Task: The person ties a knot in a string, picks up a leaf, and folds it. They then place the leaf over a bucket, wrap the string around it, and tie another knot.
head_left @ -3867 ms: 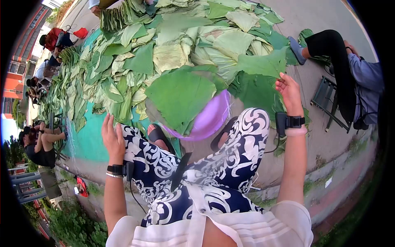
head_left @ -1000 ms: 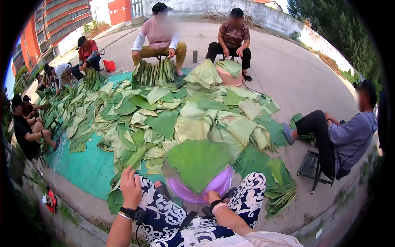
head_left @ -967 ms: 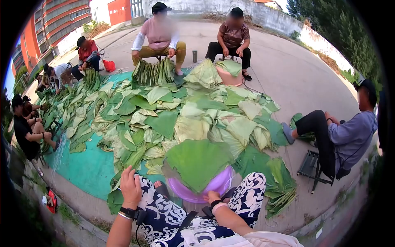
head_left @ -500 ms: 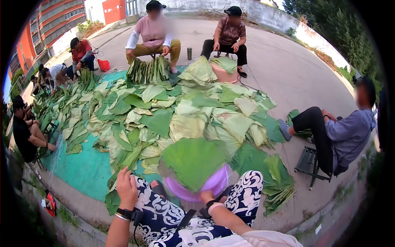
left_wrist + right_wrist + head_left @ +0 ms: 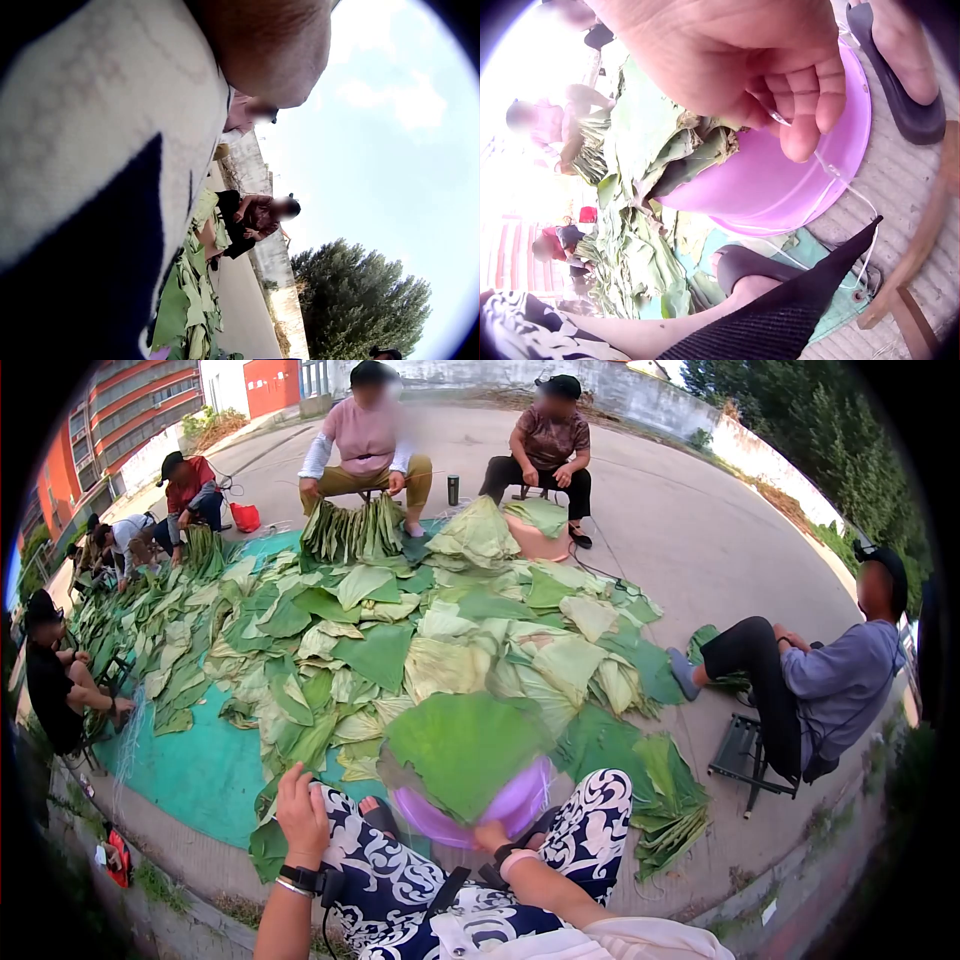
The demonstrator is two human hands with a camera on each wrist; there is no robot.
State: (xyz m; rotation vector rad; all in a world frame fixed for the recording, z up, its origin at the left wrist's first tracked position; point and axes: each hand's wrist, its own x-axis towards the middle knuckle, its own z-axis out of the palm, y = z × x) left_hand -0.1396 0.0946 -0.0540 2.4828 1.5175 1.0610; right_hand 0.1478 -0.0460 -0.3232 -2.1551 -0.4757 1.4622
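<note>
In the head view a broad green lotus leaf (image 5: pixel 465 750) lies on top of an upturned-looking purple basin (image 5: pixel 520 810) between my legs. My right hand (image 5: pixel 490 836) is at the basin's near side, just under the leaf's lower edge. The right wrist view shows the right hand (image 5: pixel 742 60) with curled fingers pinching a thin white string (image 5: pixel 831 169), which trails down past the purple basin (image 5: pixel 772 187). Stacked leaf edges (image 5: pixel 705 146) show beside the thumb side. My left hand (image 5: pixel 302 815) rests by my left knee, fingers loosely bent, holding nothing.
A wide heap of lotus leaves (image 5: pixel 350 630) covers a green tarp (image 5: pixel 200 770) ahead. Another leaf pile (image 5: pixel 670 790) lies right of my knee. Several people sit around, one with a black folding stool (image 5: pixel 750 760) at the right. A wooden stool leg (image 5: pixel 922 225) shows near the string.
Some seconds ago my right hand was raised at the right, at a leaf's edge; it has come in to the basin. The view has tilted up. My left hand stays by the knee.
</note>
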